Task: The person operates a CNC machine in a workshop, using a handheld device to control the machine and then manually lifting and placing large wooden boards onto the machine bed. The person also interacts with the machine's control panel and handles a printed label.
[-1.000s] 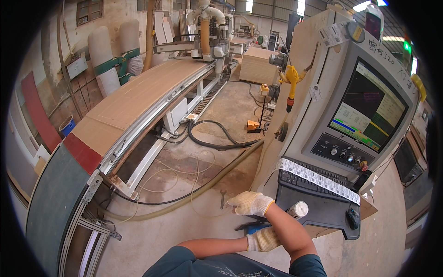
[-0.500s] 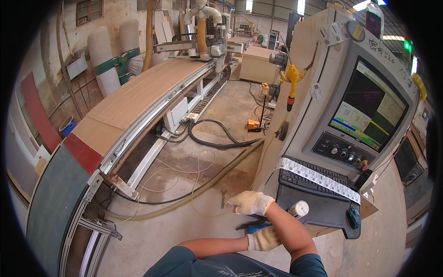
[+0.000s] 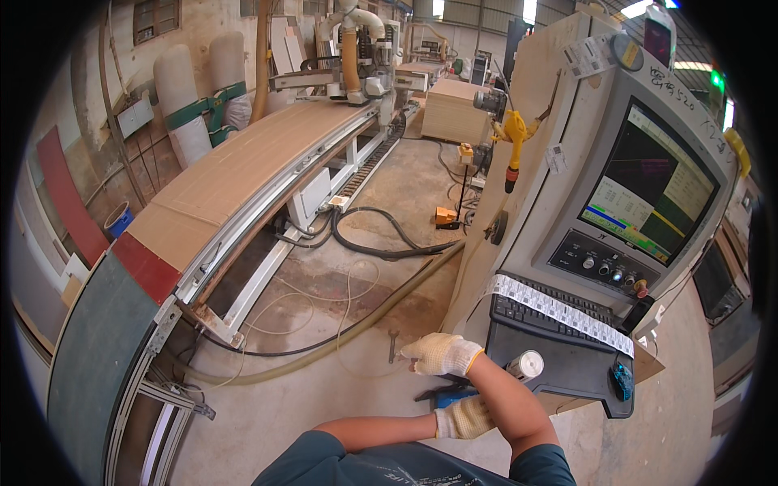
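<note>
My forearms cross at the lower middle, both hands in pale knitted work gloves. My right hand (image 3: 438,355) is held out left of the console shelf, its fingers curled together; whatever is in them is too small to make out. Just left of its fingertips shows a metal wrench (image 3: 393,346), apparently on the floor. My left hand (image 3: 463,418) lies beneath my right forearm, which hides its fingers. Beside it is a blue object with black parts (image 3: 450,399), partly covered. A pale can (image 3: 527,366) stands on the black shelf (image 3: 567,368), right of my right wrist.
The control console (image 3: 519,202) with its lit screen (image 3: 648,186), keyboard (image 3: 551,312) and mouse (image 3: 621,381) stands at right. A long machine bed (image 3: 243,162) carries a brown board at left. Black cables (image 3: 389,253) and a thick hose (image 3: 365,332) cross the floor.
The view has shifted very slightly. Both hands keep the same pose, and nothing has been picked up or put down.
</note>
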Demonstrator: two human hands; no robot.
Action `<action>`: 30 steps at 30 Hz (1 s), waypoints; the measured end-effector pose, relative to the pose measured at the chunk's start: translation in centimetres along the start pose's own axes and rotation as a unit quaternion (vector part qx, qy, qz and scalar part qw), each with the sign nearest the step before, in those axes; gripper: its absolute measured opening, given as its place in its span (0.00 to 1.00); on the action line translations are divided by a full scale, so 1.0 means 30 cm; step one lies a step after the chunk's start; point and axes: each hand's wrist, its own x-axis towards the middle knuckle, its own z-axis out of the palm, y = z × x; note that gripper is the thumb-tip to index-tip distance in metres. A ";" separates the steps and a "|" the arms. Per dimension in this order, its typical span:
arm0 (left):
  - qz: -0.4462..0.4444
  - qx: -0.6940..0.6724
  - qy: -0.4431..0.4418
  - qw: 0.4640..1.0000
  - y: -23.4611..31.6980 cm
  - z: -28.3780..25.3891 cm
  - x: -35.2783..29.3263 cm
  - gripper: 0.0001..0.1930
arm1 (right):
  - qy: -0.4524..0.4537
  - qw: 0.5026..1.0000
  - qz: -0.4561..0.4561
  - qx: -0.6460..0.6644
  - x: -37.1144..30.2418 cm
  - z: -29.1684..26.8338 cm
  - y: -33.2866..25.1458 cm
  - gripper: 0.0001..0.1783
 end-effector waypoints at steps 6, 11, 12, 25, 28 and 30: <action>-0.024 0.014 -0.073 0.997 0.005 -0.022 -0.007 0.20 | -0.008 1.000 0.007 -0.011 0.001 0.001 0.001 0.20; -0.013 0.026 -0.062 0.998 0.015 -0.039 0.009 0.20 | -0.007 1.000 0.004 -0.006 0.004 0.007 0.008 0.21; -0.004 0.036 -0.052 0.998 0.016 -0.043 0.013 0.20 | -0.006 1.000 0.003 -0.004 0.005 0.008 0.009 0.22; -0.008 0.019 -0.069 0.997 0.020 -0.064 0.019 0.19 | -0.012 1.000 0.009 -0.003 0.007 0.010 0.008 0.23; 0.011 0.063 -0.047 0.997 0.019 -0.063 0.022 0.20 | -0.013 1.000 0.013 0.000 0.005 0.007 0.006 0.23; -0.020 -0.001 -0.075 0.997 0.021 -0.073 0.027 0.20 | -0.011 1.000 0.014 -0.005 0.003 0.005 0.003 0.23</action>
